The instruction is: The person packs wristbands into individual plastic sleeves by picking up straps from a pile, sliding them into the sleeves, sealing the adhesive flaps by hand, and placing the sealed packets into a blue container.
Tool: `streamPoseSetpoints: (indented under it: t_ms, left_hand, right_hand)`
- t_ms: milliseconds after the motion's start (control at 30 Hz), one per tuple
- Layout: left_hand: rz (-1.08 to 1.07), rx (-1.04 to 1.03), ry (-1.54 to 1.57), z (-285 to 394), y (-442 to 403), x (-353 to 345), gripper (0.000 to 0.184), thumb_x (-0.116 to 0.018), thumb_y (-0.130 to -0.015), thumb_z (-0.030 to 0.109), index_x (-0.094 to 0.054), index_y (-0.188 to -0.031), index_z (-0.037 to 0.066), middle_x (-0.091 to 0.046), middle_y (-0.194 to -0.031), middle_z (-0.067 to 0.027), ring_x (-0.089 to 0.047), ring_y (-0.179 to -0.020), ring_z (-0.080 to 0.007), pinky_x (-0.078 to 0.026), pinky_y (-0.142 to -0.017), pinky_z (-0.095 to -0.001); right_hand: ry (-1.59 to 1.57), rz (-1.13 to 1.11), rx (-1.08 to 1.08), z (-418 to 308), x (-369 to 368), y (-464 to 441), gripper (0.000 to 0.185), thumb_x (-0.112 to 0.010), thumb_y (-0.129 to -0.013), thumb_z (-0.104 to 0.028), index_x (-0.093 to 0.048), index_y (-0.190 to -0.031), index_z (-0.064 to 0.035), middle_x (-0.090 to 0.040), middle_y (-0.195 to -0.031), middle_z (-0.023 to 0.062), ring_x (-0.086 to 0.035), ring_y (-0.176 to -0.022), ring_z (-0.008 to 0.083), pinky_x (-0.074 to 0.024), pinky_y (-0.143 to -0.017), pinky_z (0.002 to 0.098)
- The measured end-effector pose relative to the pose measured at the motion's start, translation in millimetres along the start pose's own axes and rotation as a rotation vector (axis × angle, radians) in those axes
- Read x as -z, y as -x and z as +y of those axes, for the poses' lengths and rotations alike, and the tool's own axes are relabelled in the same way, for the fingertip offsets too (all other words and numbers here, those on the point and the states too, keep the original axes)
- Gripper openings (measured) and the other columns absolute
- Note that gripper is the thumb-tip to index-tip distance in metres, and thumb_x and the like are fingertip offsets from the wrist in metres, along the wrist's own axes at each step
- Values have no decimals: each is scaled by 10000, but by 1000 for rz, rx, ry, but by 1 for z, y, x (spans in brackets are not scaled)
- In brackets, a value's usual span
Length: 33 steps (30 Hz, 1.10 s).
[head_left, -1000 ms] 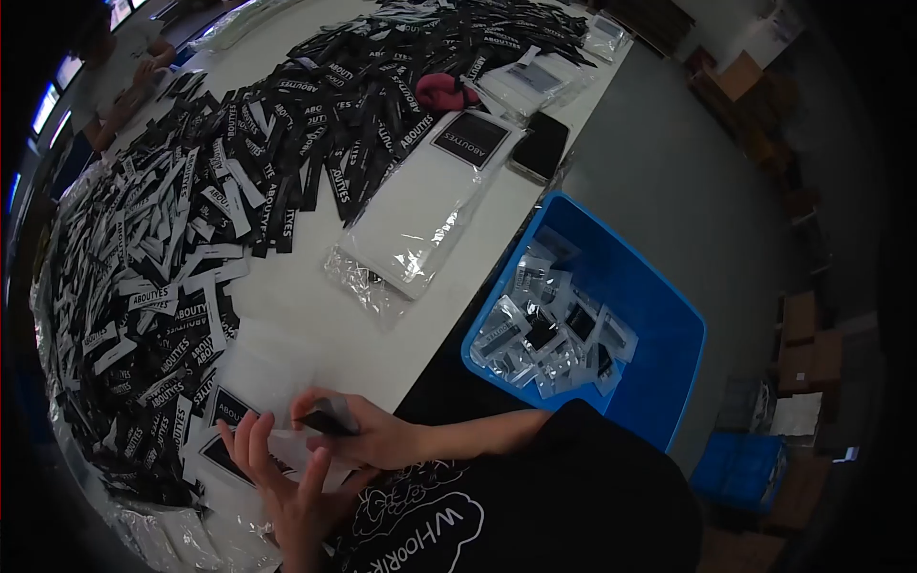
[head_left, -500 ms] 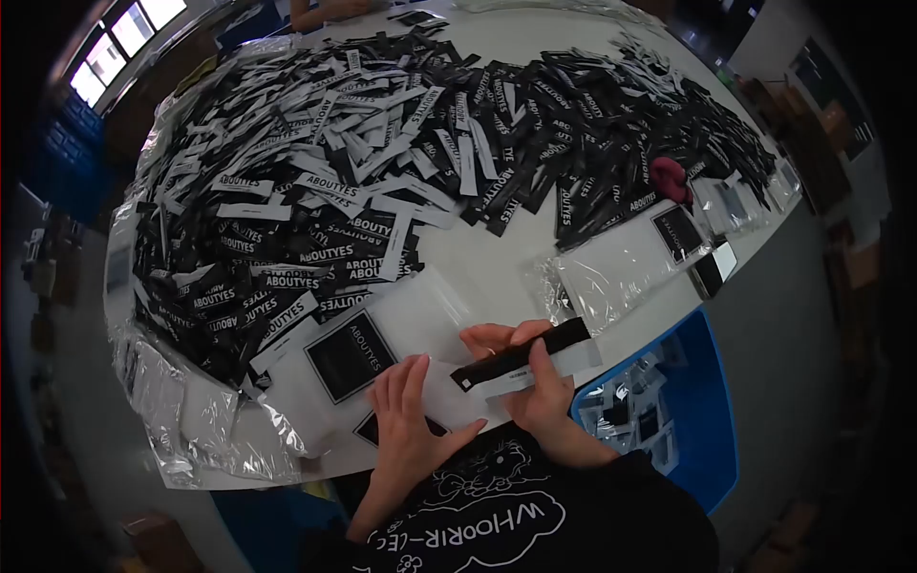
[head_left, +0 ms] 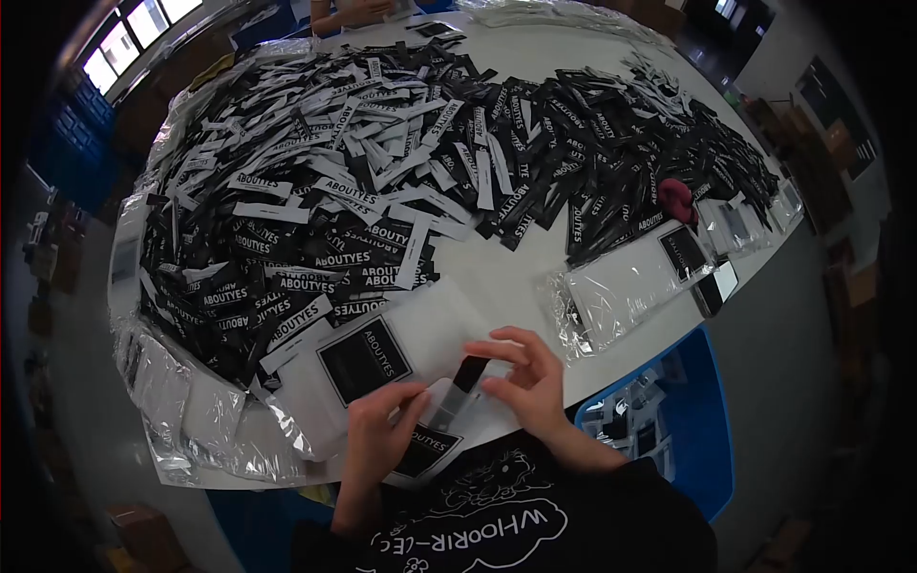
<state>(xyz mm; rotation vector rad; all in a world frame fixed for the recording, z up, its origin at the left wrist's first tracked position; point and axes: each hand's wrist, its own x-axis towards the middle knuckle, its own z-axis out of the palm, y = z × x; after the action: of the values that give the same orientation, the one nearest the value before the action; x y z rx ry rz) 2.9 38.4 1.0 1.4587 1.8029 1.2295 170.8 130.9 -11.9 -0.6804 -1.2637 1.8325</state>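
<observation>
My left hand (head_left: 379,432) is closed, with thumb and forefinger pinched at the edge of a translucent plastic bag (head_left: 471,416). My right hand (head_left: 527,384) has its thumb and fingers around the upper end of a dark strip packet (head_left: 470,372). The packet's lower part looks greyish, as if seen through the plastic. Below my hands, near the table edge, lies a black-labelled bag (head_left: 427,451), partly covered. Just beyond my left hand is a stack of frosted bags (head_left: 435,325) with a black ABOUTYES label (head_left: 365,361).
A large heap of black and white ABOUTYES packets (head_left: 353,191) covers much of the white table (head_left: 497,277). Clear-wrapped bags (head_left: 621,291) and a phone-like object (head_left: 714,288) lie right. A blue bin (head_left: 702,411) holds filled bags. Another person's hands (head_left: 358,11) are at the far edge.
The dark strip packet has turned from lying flat across my right hand to pointing down toward my left hand. My left hand has gone from spread fingers to a pinch.
</observation>
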Motion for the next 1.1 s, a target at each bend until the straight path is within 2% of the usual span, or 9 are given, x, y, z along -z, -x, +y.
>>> streamPoseSetpoints:
  t_ms: [33, 67, 133, 300, 367, 467, 567, 900, 1100]
  left_hand:
    - [7, 0, -1, 1, 1, 0, 96, -626, -774, 19, -620, -862, -17, -629, -721, -112, -589, -575, -180, -457, -548, -256]
    - [44, 29, 18, 3, 3, -2, 85, -628, -776, 25, -621, -849, -18, -627, -718, -114, -593, -595, -182, -458, -560, -259]
    - [87, 63, 37, 4, 7, -4, 77, -629, -778, 32, -623, -836, -20, -624, -716, -117, -598, -615, -184, -459, -573, -263]
    - [26, 36, 84, 1, 12, -1, 79, -621, -795, 53, -624, -846, -8, -624, -715, -117, -595, -603, -178, -457, -559, -261]
    - [48, 39, 89, 7, 11, -3, 79, -621, -797, 58, -625, -842, -6, -623, -712, -116, -593, -589, -180, -457, -551, -260]
    - [92, 51, 82, 2, 12, 0, 80, -623, -798, 68, -626, -836, -3, -622, -704, -116, -594, -571, -180, -457, -534, -258]
    - [86, 65, 83, 2, 14, 3, 85, -626, -797, 75, -630, -837, 0, -626, -706, -117, -604, -573, -180, -458, -525, -257]
    - [87, 89, 35, 6, 18, 5, 90, -640, -783, 95, -651, -816, 13, -628, -668, -114, -595, -534, -199, -446, -489, -267]
    - [44, -56, -27, -1, 21, 0, 96, -644, -773, 97, -653, -828, 18, -633, -699, -120, -593, -545, -217, -448, -494, -274]
  right_hand:
    - [272, 116, 212, 4, 7, -6, 335, -618, -775, 21, -544, -1100, -12, -629, -999, 180, -638, -796, 197, -512, -691, 283]
    - [275, 107, 209, 0, 11, -9, 335, -618, -775, 21, -544, -1100, -12, -629, -999, 180, -638, -796, 197, -512, -691, 283]
    - [877, -264, 483, -5, 15, -11, 250, -637, -764, 1, -625, -1014, -12, -670, -851, 119, -638, -649, 154, -501, -571, 265]
    - [699, -254, 126, -15, 8, -14, 161, -642, -769, -25, -664, -928, -6, -665, -769, 70, -616, -624, 104, -467, -531, 246]
    - [595, -576, -178, -2, 19, -21, 172, -630, -787, -24, -657, -956, -2, -658, -772, 53, -585, -650, 67, -454, -571, 216]
    - [326, -461, -396, -10, 17, -26, 174, -609, -817, -34, -647, -981, 10, -653, -788, 42, -556, -683, 54, -437, -608, 199]
    - [274, -558, -370, -11, 20, -23, 198, -585, -858, -108, -639, -1018, -4, -647, -770, 20, -516, -650, 47, -417, -583, 195]
    - [418, -584, -258, -6, 16, -20, 193, -585, -839, -48, -635, -1014, 14, -633, -763, 21, -507, -666, 38, -410, -592, 185]
    - [400, -610, -496, -10, 11, -22, 164, -643, -789, -19, -646, -951, 11, -640, -774, 21, -559, -737, 50, -439, -640, 202]
